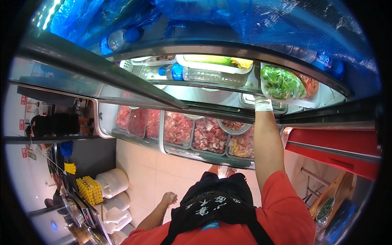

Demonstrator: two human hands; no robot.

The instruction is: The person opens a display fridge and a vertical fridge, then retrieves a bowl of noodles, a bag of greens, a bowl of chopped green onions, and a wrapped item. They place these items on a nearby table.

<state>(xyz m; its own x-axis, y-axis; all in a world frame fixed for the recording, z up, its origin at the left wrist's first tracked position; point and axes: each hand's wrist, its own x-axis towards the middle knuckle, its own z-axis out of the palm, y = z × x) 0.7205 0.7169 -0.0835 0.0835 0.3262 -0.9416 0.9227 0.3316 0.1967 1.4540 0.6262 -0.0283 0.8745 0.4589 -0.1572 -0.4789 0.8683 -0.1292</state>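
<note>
My right arm reaches up into a lit display refrigerator. At its wrist shows the white cuff of a thin glove on my right hand; the fingers are hidden behind the shelf rail. Beside that wrist is a metal tray, partly covered by the shelf above. A plastic-wrapped bunch of leafy greens lies on a white tray just above my hand. My left hand hangs low by my side, fingers curled, with no object seen in it. In the lower case, plastic bins of chopped raw meat stand in a row.
A dark door frame slants across the left. Inside lies a water bottle below a tray of vegetables. Yellow egg trays and white buckets stand left. A person in black is farther off. A red chest stands right.
</note>
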